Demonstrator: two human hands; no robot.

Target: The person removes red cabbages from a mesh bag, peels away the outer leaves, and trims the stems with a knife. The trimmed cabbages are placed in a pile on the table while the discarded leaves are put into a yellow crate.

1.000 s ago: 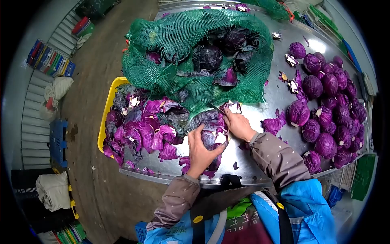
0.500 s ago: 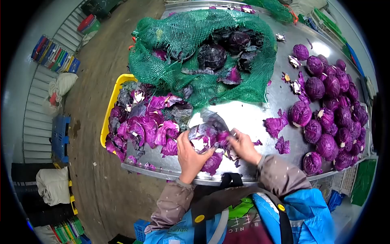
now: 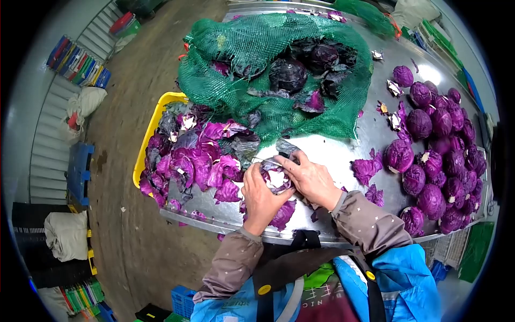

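Over the near edge of the metal table, a partly trimmed red cabbage (image 3: 277,179) sits between my two hands, its pale cut base facing up. My left hand (image 3: 259,199) is closed around its left and near side. From the right, my right hand (image 3: 310,180) has its fingers bent over the cabbage's far side. A thin, straight, blade-like strip shows by its fingertips; I cannot tell what it is. Dark outer leaves (image 3: 287,146) stick out beyond the fingers. A loose purple leaf (image 3: 282,216) lies below the cabbage.
A yellow crate (image 3: 144,151) heaped with peeled leaves (image 3: 196,161) stands left. Behind my hands, a green mesh bag (image 3: 236,102) holds dark cabbages. Trimmed cabbages (image 3: 431,198) are piled at the right, with leaf scraps (image 3: 367,167) nearer. A blue pallet (image 3: 79,170) stands by the wall.
My right hand has moved left and away from me, from the cabbage's right side onto its far side. The cabbage's pale base has shifted right between my hands. The view has shifted slightly.
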